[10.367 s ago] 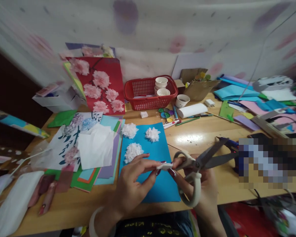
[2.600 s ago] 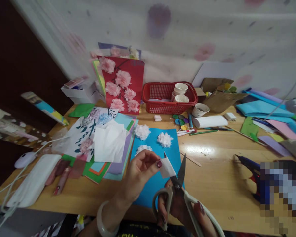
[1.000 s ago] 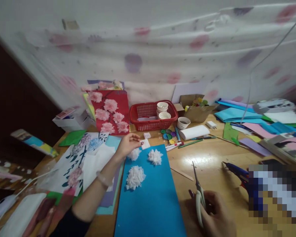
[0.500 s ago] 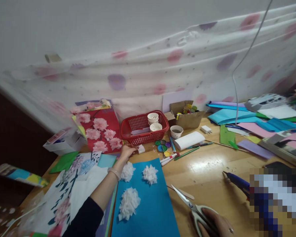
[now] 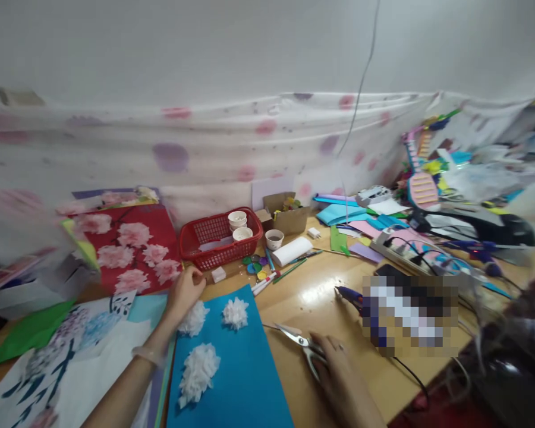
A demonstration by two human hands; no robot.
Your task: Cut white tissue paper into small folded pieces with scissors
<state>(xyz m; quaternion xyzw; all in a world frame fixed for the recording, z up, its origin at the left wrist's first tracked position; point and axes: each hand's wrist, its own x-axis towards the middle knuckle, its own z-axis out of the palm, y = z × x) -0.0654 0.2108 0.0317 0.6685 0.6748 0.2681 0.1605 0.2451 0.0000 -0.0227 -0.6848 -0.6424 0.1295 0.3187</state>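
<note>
The left hand (image 5: pixel 187 291) has bent fingers near a little white block (image 5: pixel 218 274); I can't tell if it holds anything. Three puffy white flowers (image 5: pixel 199 373) sit on blue paper (image 5: pixel 243 377), cut off at the bottom. Shiny scissors (image 5: pixel 300 340) lie on the table (image 5: pixel 314 297), pale handles partly hidden by the right hand (image 5: pixel 339 365), fingers curled, its grip unclear.

L hand (image 5: pixel 187 289) was ungloved, w/ a smooth, rounded bangle (image 5: pixel 150 356) round the wrist: pale, whitish, slightly see-thru, single plain band, edges a bit blurred. L forearm was bare as far as pic edge. R hand (image 5: pixel 332 362), also ungloved, had a small silvery ring (image 5: pixel 341 346), finger unclear. R wrist & visible forearm were bare too. Nail colour: too blurred.
</note>
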